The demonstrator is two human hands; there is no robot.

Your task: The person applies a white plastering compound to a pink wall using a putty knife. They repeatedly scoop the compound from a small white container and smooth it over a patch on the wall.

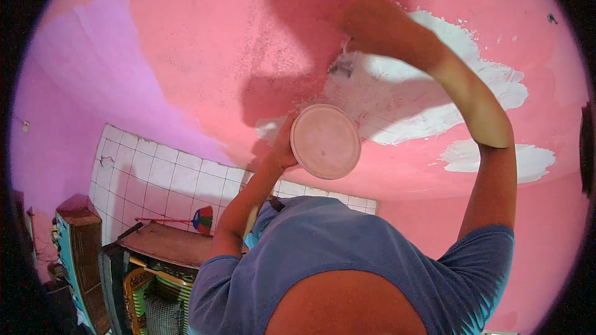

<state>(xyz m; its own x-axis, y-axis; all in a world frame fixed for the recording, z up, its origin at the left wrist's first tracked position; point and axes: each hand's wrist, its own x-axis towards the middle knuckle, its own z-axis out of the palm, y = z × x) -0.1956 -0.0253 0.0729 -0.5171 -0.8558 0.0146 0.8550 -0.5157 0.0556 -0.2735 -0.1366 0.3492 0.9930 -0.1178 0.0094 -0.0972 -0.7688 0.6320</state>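
My left hand [284, 146] grips a round, pale pinkish tub [325, 141] by its side, with its flat circular face toward me. My raised right hand [382, 28] is against the pink wall [198, 43], apparently closed on a putty knife [341, 64] whose greyish blade shows below it; the fingers are blurred and shadowed. Around and below that hand spreads a rough white patch of filler [434, 105] on the pink paint. A smaller white patch [521, 161] lies lower at the right, partly behind my right arm.
At the left are purple paint [74, 68], white tiling [158, 174], a narrow brown-topped shelf unit [84, 242] and a brown-topped stand [164, 239] holding green-striped items [164, 282]. A red-handled object with a multicoloured end [202, 220] rests by the tiles.
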